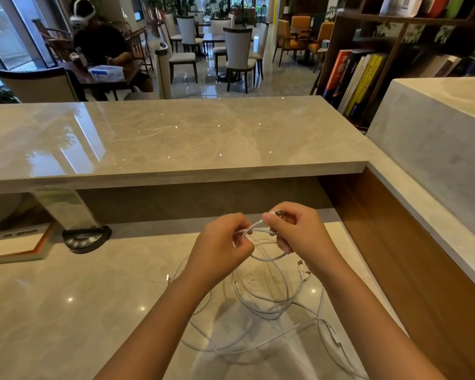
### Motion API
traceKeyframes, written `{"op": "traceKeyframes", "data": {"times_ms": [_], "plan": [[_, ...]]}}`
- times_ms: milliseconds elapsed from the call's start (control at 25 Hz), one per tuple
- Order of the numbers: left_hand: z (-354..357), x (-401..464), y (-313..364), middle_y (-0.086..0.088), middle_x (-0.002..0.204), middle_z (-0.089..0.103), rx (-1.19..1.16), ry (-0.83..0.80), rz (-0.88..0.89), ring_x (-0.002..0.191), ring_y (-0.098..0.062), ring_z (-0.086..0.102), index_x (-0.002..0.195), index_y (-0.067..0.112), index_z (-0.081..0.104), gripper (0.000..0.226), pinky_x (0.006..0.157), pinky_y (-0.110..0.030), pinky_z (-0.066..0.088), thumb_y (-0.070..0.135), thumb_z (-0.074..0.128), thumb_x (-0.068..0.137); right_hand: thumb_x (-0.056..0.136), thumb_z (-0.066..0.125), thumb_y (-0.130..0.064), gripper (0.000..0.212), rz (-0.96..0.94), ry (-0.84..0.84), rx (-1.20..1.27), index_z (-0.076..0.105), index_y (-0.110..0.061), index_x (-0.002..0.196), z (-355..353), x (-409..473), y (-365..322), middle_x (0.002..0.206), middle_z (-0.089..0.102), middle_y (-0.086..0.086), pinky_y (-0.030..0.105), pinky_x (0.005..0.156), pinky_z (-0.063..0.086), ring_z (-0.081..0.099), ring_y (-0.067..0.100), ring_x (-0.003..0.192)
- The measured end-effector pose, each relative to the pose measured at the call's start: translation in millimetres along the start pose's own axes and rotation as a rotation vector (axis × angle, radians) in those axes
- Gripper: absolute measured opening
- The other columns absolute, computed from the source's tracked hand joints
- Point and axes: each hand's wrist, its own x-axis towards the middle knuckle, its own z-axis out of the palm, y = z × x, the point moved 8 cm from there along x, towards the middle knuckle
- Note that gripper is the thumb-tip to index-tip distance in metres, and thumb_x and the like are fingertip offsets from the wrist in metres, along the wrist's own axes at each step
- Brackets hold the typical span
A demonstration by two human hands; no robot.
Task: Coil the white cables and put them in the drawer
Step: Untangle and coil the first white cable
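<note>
Barely begun — the left hand (220, 242) and right hand (294, 229) pinch one white cable's (266, 257) first loop above the desk (80, 311), the other cables (258, 319) lie tangled there, no drawer visible.

Both hands were raised over the lower pale marble worktop (66, 311), left hand (220, 249) left of right hand (296, 229), a thin white cable loop (266, 257) between them. Loose white cables (261, 311) lay on the worktop below the hands. Black oval socket panel (86, 239) sat far left, under the raised grey marble shelf (176, 138). Wooden bookcase (368, 50) stood behind, at right.
</note>
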Motion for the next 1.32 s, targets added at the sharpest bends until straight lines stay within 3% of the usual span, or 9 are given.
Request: {"op": "traceKeyframes", "data": {"times_ms": [160, 320, 480, 560, 680, 840, 1040, 1120, 1320], "plan": [[-12, -9, 17, 0.009, 0.084, 0.055, 0.033, 0.235, 0.213, 0.069, 0.000, 0.049, 0.105, 0.013, 0.064, 0.029, 0.065, -0.006, 0.042, 0.002, 0.061, 0.078, 0.084, 0.066, -0.018, 0.011, 0.077, 0.081, 0.196, 0.062, -0.008, 0.088, -3, -1, 8, 0.051, 0.050, 0.000, 0.016, 0.036, 0.034, 0.040, 0.004, 0.036], [-7, -10, 19, 0.003, 0.079, 0.064, 0.062, 0.171, 0.343, 0.071, -0.006, 0.053, 0.103, 0.016, 0.071, 0.023, 0.063, -0.011, 0.043, 0.014, 0.065, 0.080, 0.088, 0.060, -0.028, 0.019, 0.173, -0.096, -0.005, 0.067, -0.011, 0.092, 5, -1, 25, 0.056, 0.047, 0.000, 0.019, 0.039, 0.033, 0.038, 0.007, 0.039], [0, -9, -5, 0.005, 0.081, 0.070, -0.083, 0.093, 0.081, 0.070, -0.004, 0.061, 0.095, 0.019, 0.073, 0.013, 0.065, -0.013, 0.050, 0.018, 0.066, 0.084, 0.088, 0.057, -0.040, 0.023, 0.052, -0.263, -0.309, 0.073, -0.028, 0.100, 15, -7, 18, 0.078, 0.059, -0.022, 0.018, 0.059, 0.044, 0.056, -0.001, 0.069], [7, -10, -15, 0.008, 0.076, 0.070, -0.280, -0.023, -0.112, 0.066, -0.002, 0.062, 0.090, 0.020, 0.074, 0.012, 0.062, -0.011, 0.049, 0.014, 0.066, 0.083, 0.087, 0.061, -0.032, 0.016, 0.002, -0.269, -0.360, 0.074, -0.027, 0.096, 13, -8, 12, 0.082, 0.063, -0.017, 0.021, 0.059, 0.049, 0.059, 0.004, 0.066], [9, -11, -16, 0.004, 0.070, 0.072, -0.526, -0.147, -0.238, 0.064, -0.003, 0.063, 0.085, 0.017, 0.075, 0.016, 0.061, -0.014, 0.048, 0.008, 0.062, 0.084, 0.089, 0.059, -0.026, 0.018, 0.013, -0.333, -0.259, 0.075, -0.018, 0.087, 11, -11, 11, 0.073, 0.067, 0.001, 0.018, 0.058, 0.048, 0.058, 0.005, 0.060], [21, -20, -9, -0.002, 0.066, 0.067, -0.955, -0.354, -0.340, 0.062, -0.009, 0.060, 0.097, 0.006, 0.070, 0.021, 0.065, -0.021, 0.049, 0.004, 0.049, 0.090, 0.093, 0.049, -0.014, 0.026, 0.077, -0.427, 0.206, 0.067, -0.010, 0.076, 20, -20, 6, 0.062, 0.058, -0.003, 0.018, 0.062, 0.047, 0.054, 0.008, 0.062], [14, -17, -9, 0.003, 0.053, 0.055, -0.908, -0.279, -0.380, 0.050, -0.007, 0.049, 0.079, 0.011, 0.069, 0.028, 0.056, -0.017, 0.044, 0.013, 0.046, 0.094, 0.094, 0.043, -0.006, 0.023, 0.058, -0.371, 0.372, 0.065, -0.010, 0.096, 20, -22, 8, 0.070, 0.061, 0.003, 0.022, 0.068, 0.050, 0.057, 0.016, 0.068], [7, -14, -9, 0.003, 0.055, 0.057, -0.873, -0.219, -0.364, 0.050, -0.006, 0.048, 0.083, 0.011, 0.071, 0.027, 0.053, -0.016, 0.043, 0.015, 0.047, 0.094, 0.089, 0.053, -0.001, 0.037, -0.048, -0.280, 0.223, 0.057, -0.024, 0.118, 13, -23, 5, 0.081, 0.068, 0.003, 0.024, 0.073, 0.055, 0.064, 0.017, 0.073], [12, -17, -4, 0.002, 0.059, 0.062, -0.907, -0.276, -0.377, 0.053, -0.007, 0.053, 0.084, 0.012, 0.071, 0.026, 0.057, -0.018, 0.045, 0.018, 0.048, 0.094, 0.085, 0.064, -0.023, 0.023, -0.459, 0.022, -0.211, 0.063, -0.035, 0.105, -5, -26, -21, 0.094, 0.065, -0.022, 0.013, 0.073, 0.051, 0.064, 0.002, 0.085]]}}
